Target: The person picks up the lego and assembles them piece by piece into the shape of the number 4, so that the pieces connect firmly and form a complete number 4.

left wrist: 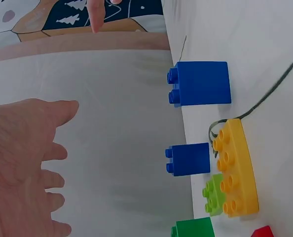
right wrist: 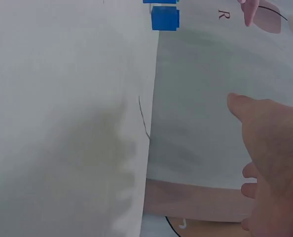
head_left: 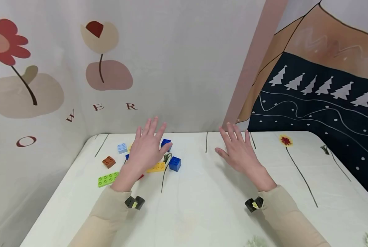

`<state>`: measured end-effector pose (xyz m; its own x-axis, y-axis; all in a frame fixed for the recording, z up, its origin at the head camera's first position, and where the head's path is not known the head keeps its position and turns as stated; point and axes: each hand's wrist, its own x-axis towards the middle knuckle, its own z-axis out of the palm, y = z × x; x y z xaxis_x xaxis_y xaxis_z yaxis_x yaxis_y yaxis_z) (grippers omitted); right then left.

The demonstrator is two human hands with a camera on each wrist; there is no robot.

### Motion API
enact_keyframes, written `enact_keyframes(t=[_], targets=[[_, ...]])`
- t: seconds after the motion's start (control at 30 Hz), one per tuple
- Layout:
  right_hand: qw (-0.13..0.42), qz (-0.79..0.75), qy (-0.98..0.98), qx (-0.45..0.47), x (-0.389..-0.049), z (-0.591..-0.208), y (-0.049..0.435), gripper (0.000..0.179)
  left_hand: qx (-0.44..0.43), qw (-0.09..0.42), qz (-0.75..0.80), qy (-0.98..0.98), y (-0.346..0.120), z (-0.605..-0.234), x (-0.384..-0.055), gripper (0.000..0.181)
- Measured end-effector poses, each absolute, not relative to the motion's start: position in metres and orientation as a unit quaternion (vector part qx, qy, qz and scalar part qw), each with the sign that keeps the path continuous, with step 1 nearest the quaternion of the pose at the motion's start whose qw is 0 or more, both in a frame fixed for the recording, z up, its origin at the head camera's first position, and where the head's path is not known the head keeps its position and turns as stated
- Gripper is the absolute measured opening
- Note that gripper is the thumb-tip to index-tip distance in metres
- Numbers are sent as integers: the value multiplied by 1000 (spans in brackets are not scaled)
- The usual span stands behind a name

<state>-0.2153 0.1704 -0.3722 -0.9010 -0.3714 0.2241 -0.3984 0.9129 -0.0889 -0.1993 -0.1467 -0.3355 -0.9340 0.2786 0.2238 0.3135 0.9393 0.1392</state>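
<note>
Left hand (head_left: 146, 150): raised above the bricks (head_left: 175, 164), fingers straight and spread, gripping nothing.
Right hand (head_left: 241, 152): at three o'clock from the left, well apart, fingers likewise spread, holding nothing.
Brick pick-up: apparently not begun, judging by this ready-looking pose; would call for lowering the left hand and curling fingers round one brick.
Blue pair: nearer blue brick (head_left: 175, 164) at four o'clock from the left hand, farther blue brick (head_left: 165, 141) at three, partly behind the thumb.
Yellow brick (head_left: 157, 167): at five o'clock, near the nearer blue one.
Left side: light blue brick (head_left: 122, 148) at nine, brown brick (head_left: 108, 162) just below nine, lime brick (head_left: 108, 179) at eight.
Green brick (left wrist: 194, 228): visible in the left wrist view.
In the way: left hand and wrist, covering part of the cluster, including most of a red brick (head_left: 140, 177).
Surroundings: white table (head_left: 199, 212), sunflower print (head_left: 285, 140) toward three, curtain (head_left: 184, 79) toward twelve.
</note>
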Motion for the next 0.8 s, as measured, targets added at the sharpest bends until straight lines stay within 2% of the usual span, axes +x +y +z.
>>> enact_keyframes(t=[0.5,0.8], targets=[[104,188,-941,262,-214,-384,154,80,-130,106,-202,-965,-185,-343,-194,79],[85,239,-924,286,-212,-391,134,79,-101,124,-306,-939,-220,-339,-185,74]])
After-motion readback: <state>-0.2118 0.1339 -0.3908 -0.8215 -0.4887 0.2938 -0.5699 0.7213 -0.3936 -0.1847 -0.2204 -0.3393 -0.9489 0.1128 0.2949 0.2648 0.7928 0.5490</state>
